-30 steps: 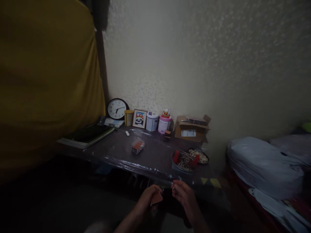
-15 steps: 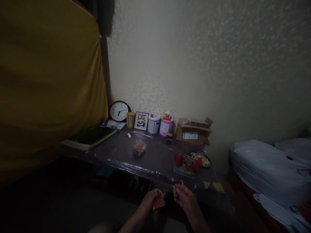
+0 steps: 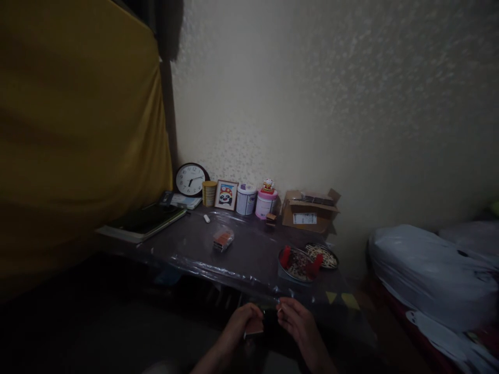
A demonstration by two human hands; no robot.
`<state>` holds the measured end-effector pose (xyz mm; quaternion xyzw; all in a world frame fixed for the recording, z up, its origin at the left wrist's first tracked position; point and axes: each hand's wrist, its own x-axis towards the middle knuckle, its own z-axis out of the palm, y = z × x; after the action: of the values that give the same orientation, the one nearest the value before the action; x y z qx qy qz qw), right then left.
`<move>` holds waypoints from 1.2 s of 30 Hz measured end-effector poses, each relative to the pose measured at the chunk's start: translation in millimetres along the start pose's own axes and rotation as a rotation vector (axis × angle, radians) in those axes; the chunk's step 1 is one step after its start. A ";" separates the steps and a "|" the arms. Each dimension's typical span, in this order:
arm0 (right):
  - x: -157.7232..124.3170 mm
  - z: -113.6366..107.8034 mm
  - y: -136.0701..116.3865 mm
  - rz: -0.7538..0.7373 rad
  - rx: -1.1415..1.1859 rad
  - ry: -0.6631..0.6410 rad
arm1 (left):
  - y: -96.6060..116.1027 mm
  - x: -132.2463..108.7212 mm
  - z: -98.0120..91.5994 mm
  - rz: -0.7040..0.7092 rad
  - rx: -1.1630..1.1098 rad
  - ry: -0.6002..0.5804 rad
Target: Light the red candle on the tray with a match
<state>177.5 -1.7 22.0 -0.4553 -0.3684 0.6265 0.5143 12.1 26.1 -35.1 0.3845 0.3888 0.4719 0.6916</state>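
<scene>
Low in the dim view, both my hands meet just below the front edge of a dark table (image 3: pixel 249 254) covered in clear plastic. My left hand (image 3: pixel 242 319) is closed round a small reddish box (image 3: pixel 254 327). My right hand (image 3: pixel 297 321) pinches a thin pale stick at its fingertips, a finger's width from the box. A round metal tray (image 3: pixel 298 263) with red pieces and a plate of pale sticks (image 3: pixel 322 255) sit on the table just beyond my hands. A small stack of orange boxes in a plastic wrap (image 3: pixel 222 239) lies mid-table.
Along the wall stand a clock (image 3: pixel 189 179), a yellow tin, a framed panda picture (image 3: pixel 226 195), two canisters and an open cardboard box (image 3: pixel 310 210). Books (image 3: pixel 142 222) lie at the table's left end. A yellow curtain hangs left; a plastic-wrapped bundle (image 3: pixel 427 272) lies right.
The view has drifted slightly, so the table sits a little lower in frame. My hands have drawn closer together, and the box has tilted so less of its reddish face shows.
</scene>
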 end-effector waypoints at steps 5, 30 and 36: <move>0.0 -1.2 -0.4 -0.011 -0.016 -0.005 | 3.7 -4.4 1.7 -0.021 0.011 0.023; 7.5 -8.3 3.7 -0.061 -0.019 0.030 | 13.5 -16.6 7.2 -0.059 -0.130 0.063; 11.2 -12.7 4.3 -0.097 0.010 0.071 | 19.1 -23.3 6.7 -0.060 -0.225 -0.024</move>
<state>187.6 8.3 11.9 -0.4563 -0.3682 0.5863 0.5590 5.5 7.8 -11.1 0.2982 0.3366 0.4870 0.7488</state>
